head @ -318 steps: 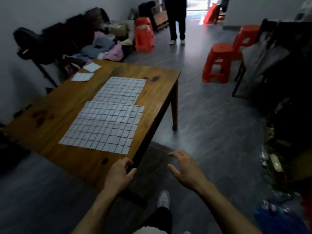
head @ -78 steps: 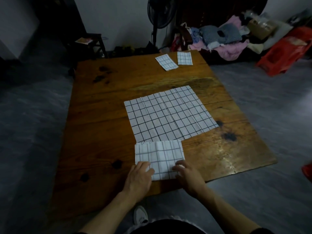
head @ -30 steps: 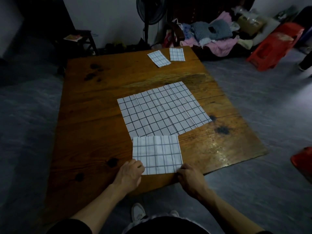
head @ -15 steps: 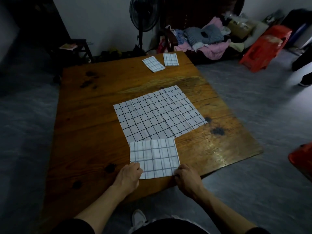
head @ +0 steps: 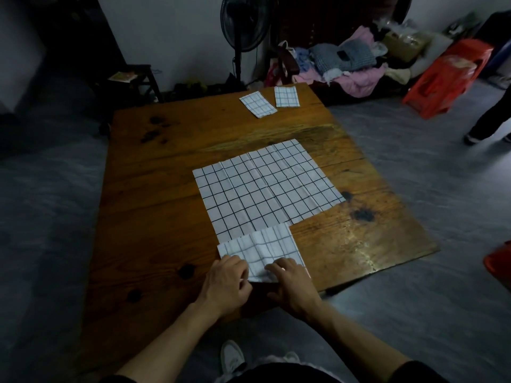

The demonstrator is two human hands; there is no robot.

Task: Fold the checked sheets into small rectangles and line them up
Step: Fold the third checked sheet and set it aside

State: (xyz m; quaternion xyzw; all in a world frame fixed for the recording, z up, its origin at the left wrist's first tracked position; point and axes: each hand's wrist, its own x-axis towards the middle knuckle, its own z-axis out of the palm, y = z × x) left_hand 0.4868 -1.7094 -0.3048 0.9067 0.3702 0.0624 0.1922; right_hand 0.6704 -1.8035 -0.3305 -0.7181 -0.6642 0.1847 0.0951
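Observation:
A half-folded checked sheet (head: 262, 247) lies at the near edge of the wooden table (head: 154, 205). My left hand (head: 226, 286) pinches its near left corner with curled fingers. My right hand (head: 290, 286) lies over its near right part, fingers fairly straight on the cloth. Behind it a large unfolded checked sheet (head: 265, 186) lies flat; the folded one overlaps its near edge. Two small folded checked rectangles (head: 257, 104) (head: 286, 96) lie side by side at the far edge of the table.
A standing fan (head: 243, 31) and a heap of clothes (head: 345, 64) are beyond the table. An orange plastic stool (head: 445, 78) lies on the floor at the right, and a person's legs (head: 489, 117) stand at the right edge. A dark small stool (head: 135, 78) is far left.
Both hands have moved up onto the near edge of the folded sheet, and that edge now looks lifted and shifted slightly away. The view has tilted a little.

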